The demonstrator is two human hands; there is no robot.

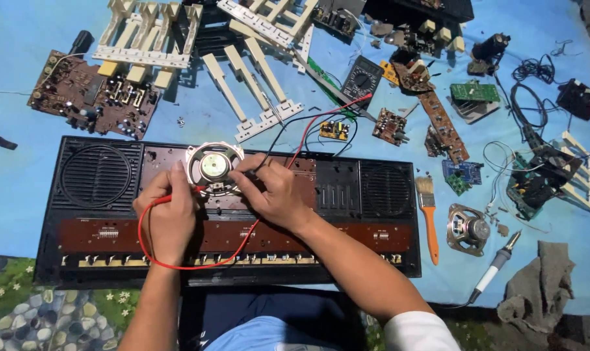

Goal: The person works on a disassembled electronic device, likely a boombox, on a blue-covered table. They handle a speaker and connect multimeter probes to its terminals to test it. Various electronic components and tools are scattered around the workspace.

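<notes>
Head cam view, looking straight down at my bench, which is really a blue sheet (22, 195). The opened keyboard case (230, 218) lies flat in front of me, black shell with a round speaker grille at each end and a long brown board strip along the bottom.

My left hand (168, 211) is curled shut, pinching the red probe (178, 197) against the 7 o'clock edge of the loose round speaker (214, 168), which sits on the case just left of centre. My right hand (273, 193) is bunched up too, fingertips pinching the black probe (246, 170) at the speaker's 3 o'clock edge. The red lead (184, 265) loops down under my left wrist and runs up toward the multimeter (362, 79) at 1 o'clock from the speaker; the black lead (308, 118) goes the same way.

No packaging anywhere, just parts. At 11 o'clock there's a brown circuit board (93, 97), cream key strips (148, 32) at 12. A small green board (475, 91) lies at 2 o'clock. Off at 3 o'clock: an orange-handled brush (428, 214), a second speaker (468, 229), a soldering iron (496, 266) and a grey rag (542, 286).
</notes>
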